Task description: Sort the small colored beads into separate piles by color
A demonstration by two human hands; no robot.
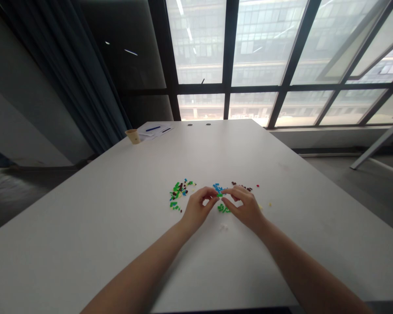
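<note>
- The left hand (199, 208) and right hand (244, 207) are closed to a pinch, both gripping a small green plastic brick (219, 195) between their fingertips.
- Loose colored bricks (180, 194) lie scattered around the hands on the white desk (85, 235).
- Near the far edge stand a paper cup (133, 136) and papers (153, 132), their print too small to read.
- Beyond that edge is a large gridded window (249, 56); a dark curtain (75, 74) hangs left.

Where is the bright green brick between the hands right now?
In the head view, the small green plastic brick sits between the fingertips of the left hand and right hand, just below the loose blue bricks, above the white table.
</note>
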